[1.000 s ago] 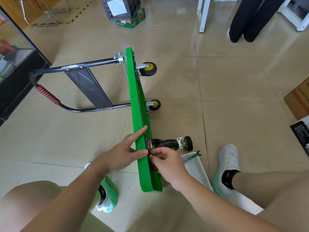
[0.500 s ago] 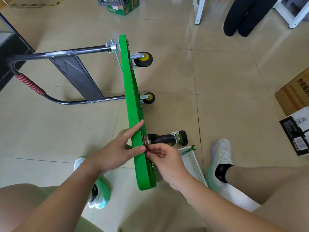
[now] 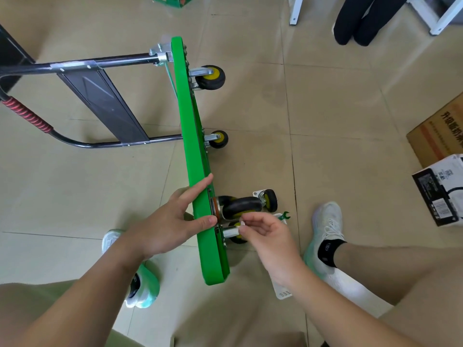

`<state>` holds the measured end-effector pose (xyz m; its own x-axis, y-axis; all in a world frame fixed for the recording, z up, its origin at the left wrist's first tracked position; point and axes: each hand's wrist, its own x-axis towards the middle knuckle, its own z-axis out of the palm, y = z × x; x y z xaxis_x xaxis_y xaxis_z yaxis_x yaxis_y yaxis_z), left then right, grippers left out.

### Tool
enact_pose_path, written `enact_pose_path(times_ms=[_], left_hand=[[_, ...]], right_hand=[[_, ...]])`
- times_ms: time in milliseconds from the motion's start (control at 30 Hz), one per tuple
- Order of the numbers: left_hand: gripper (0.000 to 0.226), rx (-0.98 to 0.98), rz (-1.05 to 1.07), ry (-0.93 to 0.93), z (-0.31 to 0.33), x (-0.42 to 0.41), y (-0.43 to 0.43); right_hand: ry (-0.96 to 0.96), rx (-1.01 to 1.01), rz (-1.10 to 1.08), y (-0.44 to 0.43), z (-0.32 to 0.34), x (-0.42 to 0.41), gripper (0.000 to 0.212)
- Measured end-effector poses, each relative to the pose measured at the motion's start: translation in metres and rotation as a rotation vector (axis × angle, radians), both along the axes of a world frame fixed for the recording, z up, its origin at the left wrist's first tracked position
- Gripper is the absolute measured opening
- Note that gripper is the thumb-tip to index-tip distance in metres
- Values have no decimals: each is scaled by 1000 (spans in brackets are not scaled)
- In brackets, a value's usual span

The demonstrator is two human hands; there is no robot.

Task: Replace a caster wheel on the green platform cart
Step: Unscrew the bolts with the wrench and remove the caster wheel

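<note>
– So where is the cart (image 3: pixel 200 186)?
– On the tiled floor (image 3: pixel 338 108), tipped up on one long edge. Its green deck (image 3: pixel 186 116) stands upright and runs away from the person, and the black handle (image 3: pixel 75 67) with its red grip lies out to the left.
– Any writing to read?
– A cardboard box (image 3: pixel 441 131) at the right edge has dark Chinese characters that start 升级; the rest is cut off. Just below it, a black-and-white box (image 3: pixel 438 194) carries a label too small to read.
– And the hands?
– Left hand (image 3: pixel 170 221) rests on the deck's top edge, forefinger and thumb straight across it. Right hand (image 3: pixel 268 239) is curled, thumb and fingertips together beside the black wheel (image 3: pixel 239 206). Whether they pinch anything, I cannot tell.
– The wheels?
– A far wheel (image 3: pixel 210 77) and a middle wheel (image 3: pixel 218 139), both yellow-hubbed, stick out from the underside. The black wheel sits against the underside by the hands. A loose wheel (image 3: pixel 269 200) lies on the floor just behind it.
– Tools?
– A small green wrench (image 3: pixel 285 216) at the corner of a white basket (image 3: pixel 282 293), near the right shoe (image 3: pixel 325 229).
</note>
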<state>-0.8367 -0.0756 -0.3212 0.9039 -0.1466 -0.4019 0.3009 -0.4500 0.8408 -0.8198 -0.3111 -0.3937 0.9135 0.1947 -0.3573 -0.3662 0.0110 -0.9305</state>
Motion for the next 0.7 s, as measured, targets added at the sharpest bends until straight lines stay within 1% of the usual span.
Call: enact_pose_path(times_ms=[100,233,333,467,567,700], left_hand=[[82,9,-5,9,1,1,1],[83,31,-10,10,5,4,1],[83,48,-6,15,7,6,1],[84,84,-16,13,6,8,1],[85,79,-2,8,3,8,2],[84,56,9,-8,2,5,2]], right_hand=[[58,-101,-80,-29,-17,5,23],[197,-395,-107,-61,-54,14,17],[232,-576,-39,-77,-89,20,15],[226,-748,95,-86,-134,25,16],[241,-839,181,-88,-163,28,17],[274,-927,227,-89,-189,30,17]])
